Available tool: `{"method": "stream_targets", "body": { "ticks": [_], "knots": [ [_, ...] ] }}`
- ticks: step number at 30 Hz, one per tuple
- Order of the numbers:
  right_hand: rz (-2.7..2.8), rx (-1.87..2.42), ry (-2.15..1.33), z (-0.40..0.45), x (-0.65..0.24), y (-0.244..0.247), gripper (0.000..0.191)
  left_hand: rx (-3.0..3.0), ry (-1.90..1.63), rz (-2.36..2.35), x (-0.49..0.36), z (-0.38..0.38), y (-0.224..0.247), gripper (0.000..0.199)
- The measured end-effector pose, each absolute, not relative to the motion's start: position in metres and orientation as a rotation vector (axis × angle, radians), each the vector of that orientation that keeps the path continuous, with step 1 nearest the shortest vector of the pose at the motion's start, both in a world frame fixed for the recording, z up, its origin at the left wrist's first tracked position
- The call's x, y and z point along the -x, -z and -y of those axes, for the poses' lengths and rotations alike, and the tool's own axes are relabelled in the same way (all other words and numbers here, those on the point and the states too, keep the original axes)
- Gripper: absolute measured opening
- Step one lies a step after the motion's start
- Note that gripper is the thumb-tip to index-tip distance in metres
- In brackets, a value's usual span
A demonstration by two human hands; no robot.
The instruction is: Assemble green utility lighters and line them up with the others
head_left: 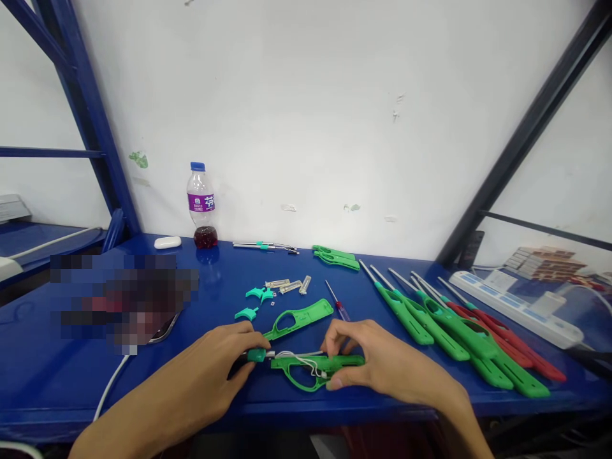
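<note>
Head view: I have the left hand point(224, 358) pinching a teal collar point(257, 355), the right hand point(380, 358) gripping a green handle half point(333, 364) just right of that pinch. White wires point(313, 365) run between both grips. Beyond them lie 1 loose green half point(310, 316) and 3 teal triggers point(246, 313).

Right hand point(380, 357) pinched, left hand point(220, 358) seemingly too
</note>
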State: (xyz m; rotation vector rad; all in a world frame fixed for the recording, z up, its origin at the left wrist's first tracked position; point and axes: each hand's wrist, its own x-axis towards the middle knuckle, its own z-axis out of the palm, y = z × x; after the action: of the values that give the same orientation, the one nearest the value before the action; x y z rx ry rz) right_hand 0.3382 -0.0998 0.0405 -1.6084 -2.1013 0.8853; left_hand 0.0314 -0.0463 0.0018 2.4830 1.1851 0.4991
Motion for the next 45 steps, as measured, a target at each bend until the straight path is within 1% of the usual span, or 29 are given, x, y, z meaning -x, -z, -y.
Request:
{"method": "stream_targets", "body": {
  "ticks": [5,9,19,23,33,39,45],
  "knots": [
    [2.219,1.547,-0.841,0.096,-0.333,-0.041,0.023,-2.435,-0.481,-1.089,-0.037,0.043,-0.007,0.028],
    [2.24,1.522,-0.847,0.094,-0.33,-0.04,0.026,-2.401,-0.422,-1.047,-0.041,0.04,-0.009,0.027],
    [2.261,1.554,-0.822,0.096,-0.327,-0.04,0.025,-2.383,-0.486,-1.025,-0.04,0.04,-0.002,0.024],
    [2.273,1.559,-0.844,0.096,-0.325,-0.041,0.028,-2.395,-0.483,-1.024,-0.042,0.039,-0.004,0.023],
    [2.252,1.556,-0.867,0.095,-0.325,-0.041,0.024,-2.393,-0.468,-1.028,-0.041,0.041,-0.004,0.023],
    [2.252,1.541,-0.884,0.094,-0.325,-0.041,0.021,-2.394,-0.447,-1.043,-0.043,0.04,-0.008,0.018],
    [2.251,1.525,-0.877,0.09,-0.325,-0.039,0.024,-2.407,-0.492,-1.048,-0.04,0.038,0.001,0.024]
  ]
}}
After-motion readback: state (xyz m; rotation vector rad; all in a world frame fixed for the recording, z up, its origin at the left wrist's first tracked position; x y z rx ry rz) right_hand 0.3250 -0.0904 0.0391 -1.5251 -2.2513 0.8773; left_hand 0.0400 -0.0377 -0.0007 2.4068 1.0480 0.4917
